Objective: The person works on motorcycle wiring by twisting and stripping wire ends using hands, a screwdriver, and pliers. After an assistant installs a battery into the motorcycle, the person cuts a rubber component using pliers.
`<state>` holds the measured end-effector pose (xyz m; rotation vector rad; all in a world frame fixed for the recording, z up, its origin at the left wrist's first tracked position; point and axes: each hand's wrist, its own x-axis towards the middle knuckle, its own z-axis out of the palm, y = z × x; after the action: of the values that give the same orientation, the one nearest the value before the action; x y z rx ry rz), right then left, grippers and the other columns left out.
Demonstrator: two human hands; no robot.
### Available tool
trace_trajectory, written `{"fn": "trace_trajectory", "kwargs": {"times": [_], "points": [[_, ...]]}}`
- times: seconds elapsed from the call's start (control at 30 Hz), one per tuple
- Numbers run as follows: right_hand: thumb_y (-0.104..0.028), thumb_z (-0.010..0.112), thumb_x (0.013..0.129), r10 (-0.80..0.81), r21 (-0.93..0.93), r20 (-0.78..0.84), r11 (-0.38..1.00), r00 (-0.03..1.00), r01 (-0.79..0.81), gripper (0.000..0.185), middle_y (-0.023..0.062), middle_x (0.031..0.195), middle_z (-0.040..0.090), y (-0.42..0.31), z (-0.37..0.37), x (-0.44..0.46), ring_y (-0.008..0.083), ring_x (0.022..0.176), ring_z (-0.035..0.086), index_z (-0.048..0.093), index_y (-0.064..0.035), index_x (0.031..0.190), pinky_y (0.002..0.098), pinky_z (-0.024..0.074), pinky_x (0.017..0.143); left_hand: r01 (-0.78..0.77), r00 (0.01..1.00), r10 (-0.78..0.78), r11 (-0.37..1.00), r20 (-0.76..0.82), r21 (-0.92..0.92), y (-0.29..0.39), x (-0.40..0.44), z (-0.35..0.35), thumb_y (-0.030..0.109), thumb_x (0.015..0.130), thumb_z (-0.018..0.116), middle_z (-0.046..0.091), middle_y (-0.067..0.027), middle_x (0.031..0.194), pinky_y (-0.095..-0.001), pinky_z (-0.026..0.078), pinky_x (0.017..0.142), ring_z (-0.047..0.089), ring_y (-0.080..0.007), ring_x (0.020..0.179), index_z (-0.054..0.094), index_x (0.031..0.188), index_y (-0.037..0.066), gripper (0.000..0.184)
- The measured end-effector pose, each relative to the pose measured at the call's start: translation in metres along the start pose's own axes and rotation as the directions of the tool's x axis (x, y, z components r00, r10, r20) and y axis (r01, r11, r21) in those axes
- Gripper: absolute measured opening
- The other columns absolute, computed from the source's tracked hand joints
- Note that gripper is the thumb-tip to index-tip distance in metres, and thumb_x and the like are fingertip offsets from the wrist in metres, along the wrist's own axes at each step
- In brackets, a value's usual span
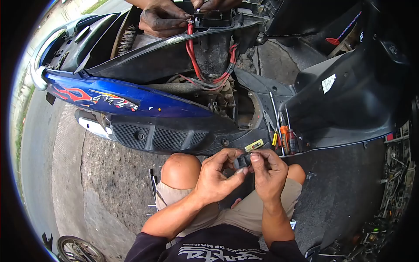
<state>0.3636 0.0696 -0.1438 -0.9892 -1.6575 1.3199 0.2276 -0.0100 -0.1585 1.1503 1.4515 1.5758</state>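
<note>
Between my two hands, above my knees, is a small dark rounded part (241, 161), too small to name. My left hand (221, 174) pinches it from the left, thumb below and fingers above. From the right, my right hand (267, 171) grips it with thumb and fingertips. Just beyond my hands, on the scooter's (244, 83) black floorboard, lie a yellow cutter knife (254, 145), an orange-handled screwdriver (284, 139), a dark red-handled screwdriver (292, 140) and a yellow-handled tool (275, 139).
Across the scooter, another person's hands (163, 18) hold the end of a red cable (190, 48) by a black frame. A blue side panel (131, 98) runs to the left. A brush (126, 40) rests behind it. Long dark tools (153, 183) lie on the ground by my left knee.
</note>
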Motion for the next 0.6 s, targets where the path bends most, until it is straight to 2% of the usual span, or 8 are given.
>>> {"fn": "trace_trajectory", "kwargs": {"times": [0.1,0.2,0.27,0.3,0.37,0.43,0.5,0.6], "points": [[-0.013,0.069,0.098,0.046,0.109,0.064,0.993,0.997,-0.053,0.02,0.0051,0.084,0.066,0.0,-0.003,-0.001,0.0075,0.07,0.061,0.068,0.0066,0.104,0.0223,0.0507,0.063,0.032,0.998,-0.033,0.999,-0.045,-0.034,0.0,0.001,0.003,0.004,0.089,0.071,0.064,0.0008,0.083,-0.0215,0.048,0.062,0.056,-0.0057,0.065,0.063,0.112,-0.004,0.026],[-0.013,0.067,0.099,-0.006,0.23,0.181,0.972,0.984,-0.036,0.023,0.0055,0.086,0.066,0.006,-0.005,0.001,0.0082,0.073,0.062,0.065,0.0079,0.11,0.0228,0.0523,0.067,0.013,0.999,-0.015,0.999,-0.036,-0.052,-0.003,0.0,0.0,0.004,0.094,0.068,0.069,-0.0038,0.088,-0.0232,0.052,0.065,0.063,-0.0077,0.071,0.064,0.112,-0.005,0.021],[-0.014,0.066,0.1,0.022,0.213,0.21,0.975,0.977,-0.068,0.024,0.0054,0.086,0.066,0.004,-0.01,0.002,0.0084,0.073,0.062,0.065,0.0081,0.11,0.0229,0.0526,0.068,0.188,0.982,-0.185,0.975,0.035,-0.114,-0.003,-0.001,-0.002,0.001,0.095,0.065,0.071,-0.0095,0.095,-0.0247,0.054,0.068,0.066,-0.0088,0.079,0.063,0.114,-0.007,0.021],[-0.015,0.065,0.101,0.052,0.193,0.237,0.976,0.97,-0.1,0.025,0.0053,0.087,0.067,0.003,-0.012,0.002,0.0085,0.073,0.062,0.064,0.0083,0.111,0.0231,0.0528,0.068,0.189,0.982,-0.186,0.975,0.037,-0.113,-0.002,-0.001,-0.001,0.001,0.095,0.065,0.071,-0.0095,0.095,-0.0247,0.054,0.068,0.066,-0.0088,0.079,0.063,0.114,-0.007,0.021],[-0.016,0.063,0.102,0.093,0.213,0.231,0.966,0.968,-0.143,0.025,0.0053,0.085,0.067,0.007,-0.014,0.003,0.009,0.072,0.063,0.064,0.0076,0.109,0.0232,0.0526,0.067,0.253,0.967,-0.233,0.89,0.098,-0.38,0.004,0.0,0.002,0.002,0.098,0.061,0.07,-0.0088,0.095,-0.0255,0.054,0.07,0.066,-0.0108,0.082,0.061,0.117,-0.008,0.021],[-0.017,0.062,0.103,0.133,0.233,0.228,0.954,0.964,-0.187,0.025,0.0053,0.083,0.067,0.011,-0.014,0.004,0.0095,0.071,0.063,0.065,0.0068,0.107,0.0234,0.0525,0.066,0.267,0.964,-0.227,0.846,0.141,-0.462,-0.001,0.001,0.0,0.003,0.1,0.059,0.07,-0.0085,0.095,-0.0258,0.054,0.072,0.066,-0.0115,0.083,0.06,0.118,-0.008,0.022],[-0.018,0.06,0.104,0.225,0.425,0.303,0.838,0.926,-0.342,0.024,0.0051,0.078,0.066,0.013,-0.014,0.006,0.01,0.068,0.063,0.065,0.0054,0.105,0.0235,0.0513,0.063,0.282,0.959,-0.219,0.794,0.18,-0.539,-0.004,0.002,-0.001,0.004,0.101,0.057,0.07,-0.0083,0.095,-0.0261,0.054,0.073,0.066,-0.0123,0.083,0.059,0.12,-0.007,0.022],[-0.019,0.059,0.104,0.233,0.4,0.235,0.862,0.944,-0.312,0.025,0.005,0.074,0.065,0.012,-0.008,0.005,0.0101,0.065,0.062,0.065,0.0046,0.103,0.0236,0.0501,0.059,0.329,0.944,-0.257,0.733,0.206,-0.596,-0.004,0.007,-0.003,0.005,0.101,0.057,0.069,-0.0081,0.092,-0.0262,0.054,0.074,0.066,-0.0124,0.081,0.059,0.117,-0.007,0.02]]}}
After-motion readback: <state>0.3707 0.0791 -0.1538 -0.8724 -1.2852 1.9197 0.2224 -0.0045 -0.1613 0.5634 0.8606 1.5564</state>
